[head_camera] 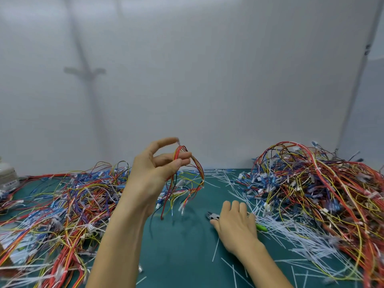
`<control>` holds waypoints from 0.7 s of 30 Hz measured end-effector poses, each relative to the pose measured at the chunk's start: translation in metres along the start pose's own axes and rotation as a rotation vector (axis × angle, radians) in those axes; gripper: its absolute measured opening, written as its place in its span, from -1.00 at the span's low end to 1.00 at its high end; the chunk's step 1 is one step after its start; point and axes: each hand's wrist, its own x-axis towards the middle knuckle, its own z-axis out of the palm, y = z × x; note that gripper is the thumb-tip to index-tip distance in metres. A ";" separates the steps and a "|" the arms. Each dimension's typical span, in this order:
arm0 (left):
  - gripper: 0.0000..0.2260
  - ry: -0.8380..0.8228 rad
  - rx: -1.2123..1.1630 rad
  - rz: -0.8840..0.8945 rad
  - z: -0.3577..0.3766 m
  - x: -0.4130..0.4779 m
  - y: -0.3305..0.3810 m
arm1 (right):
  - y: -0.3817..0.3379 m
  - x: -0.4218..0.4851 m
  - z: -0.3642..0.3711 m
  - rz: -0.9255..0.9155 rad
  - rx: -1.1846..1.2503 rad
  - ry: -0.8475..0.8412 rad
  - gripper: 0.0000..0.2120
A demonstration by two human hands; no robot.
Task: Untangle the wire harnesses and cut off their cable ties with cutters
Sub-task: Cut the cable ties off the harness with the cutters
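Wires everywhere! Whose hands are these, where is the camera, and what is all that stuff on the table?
The camera sits on a person's head and looks down, so you see that person's own two hands. The left hand holds up one wire harness, a small bundle of coloured wires, in its fingers. The right hand lies over the cutters on the green mat. I cannot tell if it grips them yet. More tangled wires lie in a left pile and a right pile. The thin white strips are cable ties, scattered on the mat.
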 end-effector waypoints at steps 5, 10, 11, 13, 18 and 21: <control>-0.64 -0.044 -0.070 0.016 0.001 0.000 -0.002 | -0.003 -0.002 0.003 -0.009 -0.030 0.002 -0.55; -0.71 -0.152 -0.061 0.040 -0.002 -0.001 -0.003 | -0.005 0.003 -0.018 0.040 0.419 0.029 -0.67; -0.71 -0.171 -0.054 0.050 -0.002 -0.001 -0.003 | -0.007 0.005 -0.027 0.092 0.717 0.034 -0.69; -0.73 -0.225 -0.033 0.060 -0.001 -0.002 -0.002 | -0.009 0.007 -0.042 0.197 1.360 -0.040 -0.62; -0.70 -0.350 0.029 0.055 0.001 -0.005 -0.003 | -0.001 0.005 -0.052 0.288 1.987 -0.220 -0.59; -0.71 -0.351 0.039 0.020 0.001 -0.004 -0.004 | 0.000 0.003 -0.052 0.271 2.003 -0.261 -0.80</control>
